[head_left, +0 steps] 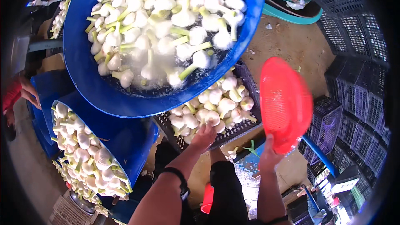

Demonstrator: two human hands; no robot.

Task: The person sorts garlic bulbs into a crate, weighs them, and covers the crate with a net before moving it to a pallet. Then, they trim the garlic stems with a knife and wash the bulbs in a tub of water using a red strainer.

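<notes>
Whole garlic bulbs (227,104) with short green stems fill a dark slatted plastic crate (179,141) in front of me. My left hand (203,137) reaches over the crate's near edge. Its fingers are curled against a garlic bulb (211,118), their tips partly hidden. To the right, my right hand (270,155) grips the lower rim of a red plastic basket (285,104), which is tilted up on its side and slightly blurred. A big blue tub (77,58) beyond the crate holds water and many floating garlic bulbs (164,33).
At the left, a tipped blue barrel (139,150) has garlic (89,154) spilling from its mouth. Black crates (358,83) are stacked along the right. A blue pole (321,156) slants below them. A red bucket (207,198) stands near my legs. Another person's hand (30,91) shows far left.
</notes>
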